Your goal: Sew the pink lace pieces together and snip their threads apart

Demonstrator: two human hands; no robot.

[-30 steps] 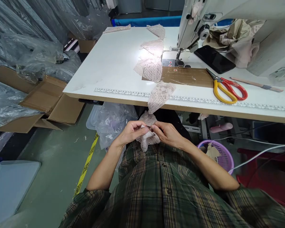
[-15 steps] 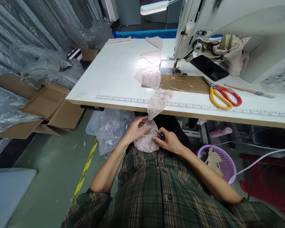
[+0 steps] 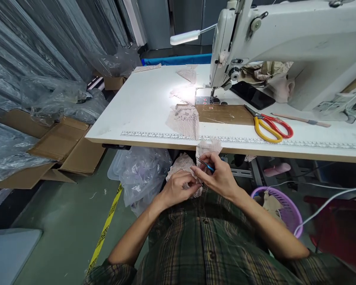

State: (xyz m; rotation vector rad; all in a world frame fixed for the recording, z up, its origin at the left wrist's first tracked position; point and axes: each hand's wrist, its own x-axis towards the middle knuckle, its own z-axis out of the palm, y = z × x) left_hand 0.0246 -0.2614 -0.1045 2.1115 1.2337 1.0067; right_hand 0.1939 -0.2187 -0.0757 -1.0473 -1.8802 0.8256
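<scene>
Pink lace piece [image 3: 180, 162] lies below edge of bench [image 3: 142, 111], under our left hand [image 3: 179, 189]: fingers curled, thumb near fingertips, pinch on lace we cannot confirm. Right hand [image 3: 219, 174] wraps round small blue-handled tool [image 3: 209, 167]. Work looks part-way: one piece under hands, second lace piece [image 3: 209, 147] at 1 o'clock, further lace [image 3: 185, 124] toward 12 o'clock; which are finished, we cannot tell.

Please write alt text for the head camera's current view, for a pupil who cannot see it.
A person's right grip holds a small blue tool, while the left grip is at pale lace over the lap. Ahead, a white table bears more lace pieces, scissors and a sewing machine.
</scene>
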